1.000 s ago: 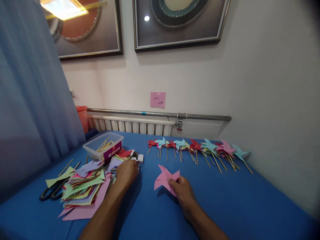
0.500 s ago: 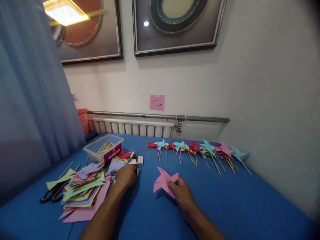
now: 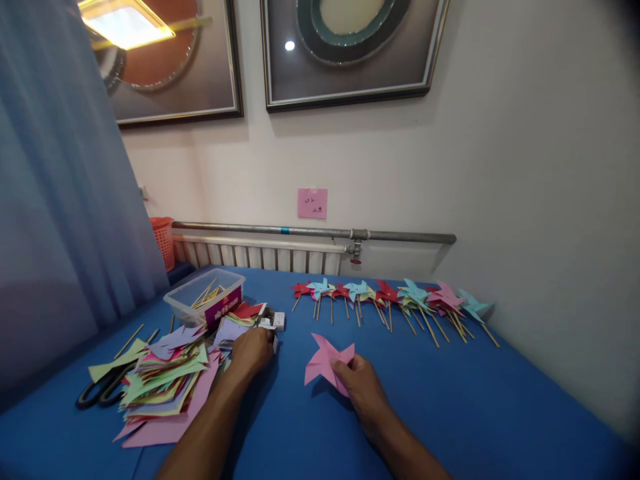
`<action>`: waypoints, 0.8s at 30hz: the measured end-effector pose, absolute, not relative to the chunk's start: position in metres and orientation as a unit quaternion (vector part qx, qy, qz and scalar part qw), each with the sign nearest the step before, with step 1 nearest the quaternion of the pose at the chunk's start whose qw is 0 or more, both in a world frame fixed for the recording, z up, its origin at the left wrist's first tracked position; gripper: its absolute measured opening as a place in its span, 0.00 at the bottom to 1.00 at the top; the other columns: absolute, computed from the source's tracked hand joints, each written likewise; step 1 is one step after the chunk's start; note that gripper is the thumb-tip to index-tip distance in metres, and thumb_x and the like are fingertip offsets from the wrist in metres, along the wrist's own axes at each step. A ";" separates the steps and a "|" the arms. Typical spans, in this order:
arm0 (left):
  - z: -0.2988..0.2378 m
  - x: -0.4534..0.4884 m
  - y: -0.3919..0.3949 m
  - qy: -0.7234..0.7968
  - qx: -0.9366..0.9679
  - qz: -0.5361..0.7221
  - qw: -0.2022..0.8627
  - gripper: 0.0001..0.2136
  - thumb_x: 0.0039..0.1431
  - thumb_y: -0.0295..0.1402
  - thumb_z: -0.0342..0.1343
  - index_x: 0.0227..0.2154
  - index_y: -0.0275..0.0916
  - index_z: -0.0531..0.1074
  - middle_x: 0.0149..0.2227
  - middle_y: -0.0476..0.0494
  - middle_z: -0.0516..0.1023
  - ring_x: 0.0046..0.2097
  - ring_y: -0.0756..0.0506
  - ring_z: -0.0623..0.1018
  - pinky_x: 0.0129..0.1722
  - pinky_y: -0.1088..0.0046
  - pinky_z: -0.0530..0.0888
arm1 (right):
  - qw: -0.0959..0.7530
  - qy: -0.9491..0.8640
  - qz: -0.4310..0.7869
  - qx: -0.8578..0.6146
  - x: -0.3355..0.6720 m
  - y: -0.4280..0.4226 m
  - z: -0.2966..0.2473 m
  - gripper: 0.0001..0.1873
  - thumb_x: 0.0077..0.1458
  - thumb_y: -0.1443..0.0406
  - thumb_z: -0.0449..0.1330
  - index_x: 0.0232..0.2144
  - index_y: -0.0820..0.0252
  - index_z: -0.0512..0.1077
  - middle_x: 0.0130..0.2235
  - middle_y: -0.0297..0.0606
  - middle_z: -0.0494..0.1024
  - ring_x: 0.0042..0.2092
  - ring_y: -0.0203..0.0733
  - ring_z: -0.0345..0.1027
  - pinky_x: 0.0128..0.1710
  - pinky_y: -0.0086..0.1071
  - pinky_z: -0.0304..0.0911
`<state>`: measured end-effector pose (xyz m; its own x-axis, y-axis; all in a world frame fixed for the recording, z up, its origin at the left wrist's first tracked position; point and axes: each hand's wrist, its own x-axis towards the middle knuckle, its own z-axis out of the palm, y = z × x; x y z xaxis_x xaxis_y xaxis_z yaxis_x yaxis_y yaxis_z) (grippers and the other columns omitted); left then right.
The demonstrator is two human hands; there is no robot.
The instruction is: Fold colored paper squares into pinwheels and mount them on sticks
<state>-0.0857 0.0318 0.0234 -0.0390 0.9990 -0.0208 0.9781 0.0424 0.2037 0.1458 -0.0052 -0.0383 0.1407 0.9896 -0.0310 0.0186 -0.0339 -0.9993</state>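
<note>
Pinched between the thumb and fingers of my right hand [image 3: 363,390] is a pink paper pinwheel head [image 3: 323,363], its blades folded and no stick on it. My left hand [image 3: 253,350] is at the small open boxes [image 3: 271,321] beside the paper pile. Its fingers are curled down and pressed together, with the tips hidden, so what they hold does not show. Directly under the left wrist and forearm lie coloured paper pieces [image 3: 233,330].
A stack of cut paper [image 3: 167,387] lies at left, beside black-handled scissors [image 3: 103,393]. Behind it stands a clear plastic tub [image 3: 185,303] with sticks inside. Finished pinwheels on sticks [image 3: 415,293] line the back right of the blue-covered table [image 3: 450,413], near the wall.
The whole view has shifted very slightly. Both hands keep the same places, the right still pinching the pink pinwheel head and the left still at the small boxes.
</note>
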 end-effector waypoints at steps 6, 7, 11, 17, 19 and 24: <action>0.019 -0.086 0.032 0.713 0.694 0.064 0.076 0.14 0.61 0.27 0.47 0.38 0.39 0.79 0.44 0.32 0.83 0.47 0.36 0.81 0.41 0.65 0.71 | 0.528 -0.456 0.466 -0.545 0.145 -0.008 -0.035 0.18 0.42 0.54 0.65 0.31 0.64 0.76 0.28 0.37 0.79 0.29 0.41 0.68 0.28 0.30 0.61; 0.018 -0.086 0.033 0.715 0.693 0.063 0.070 0.14 0.62 0.28 0.46 0.40 0.38 0.78 0.44 0.31 0.82 0.47 0.36 0.81 0.42 0.65 0.71 | 0.524 -0.459 0.465 -0.546 0.145 -0.008 -0.034 0.18 0.42 0.55 0.65 0.31 0.64 0.76 0.28 0.37 0.79 0.29 0.41 0.68 0.28 0.30 0.61; 0.017 -0.086 0.032 0.718 0.691 0.064 0.051 0.15 0.66 0.31 0.43 0.40 0.35 0.76 0.44 0.28 0.82 0.46 0.34 0.81 0.41 0.63 0.70 | 0.520 -0.459 0.465 -0.550 0.145 -0.010 -0.030 0.18 0.43 0.55 0.64 0.32 0.64 0.77 0.28 0.37 0.79 0.30 0.41 0.68 0.30 0.30 0.61; 0.024 -0.089 0.029 0.722 0.682 0.105 0.046 0.14 0.68 0.33 0.43 0.44 0.36 0.73 0.43 0.30 0.82 0.46 0.36 0.81 0.39 0.67 0.67 | 0.525 -0.457 0.487 -0.528 0.143 -0.017 -0.023 0.18 0.45 0.55 0.64 0.33 0.64 0.76 0.29 0.37 0.79 0.30 0.40 0.67 0.29 0.30 0.60; 0.026 -0.088 0.029 0.721 0.677 0.142 0.054 0.12 0.68 0.33 0.44 0.42 0.36 0.72 0.41 0.32 0.82 0.44 0.38 0.80 0.38 0.68 0.66 | 0.528 -0.463 0.483 -0.523 0.144 -0.018 -0.023 0.17 0.45 0.55 0.64 0.33 0.64 0.76 0.29 0.36 0.78 0.30 0.41 0.68 0.30 0.30 0.61; 0.027 -0.065 0.018 0.603 0.705 0.308 0.212 0.12 0.67 0.35 0.46 0.30 0.39 0.69 0.30 0.45 0.78 0.34 0.47 0.76 0.33 0.73 0.66 | 0.521 -0.464 0.463 -0.546 0.146 -0.013 -0.029 0.20 0.43 0.53 0.64 0.32 0.64 0.75 0.29 0.38 0.79 0.30 0.41 0.68 0.29 0.31 0.61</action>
<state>-0.0648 0.0185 0.0273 0.0839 0.9803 0.1788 0.7185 -0.1838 0.6708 0.1460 -0.0127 -0.0285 0.1408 0.9898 -0.0225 0.0241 -0.0262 -0.9994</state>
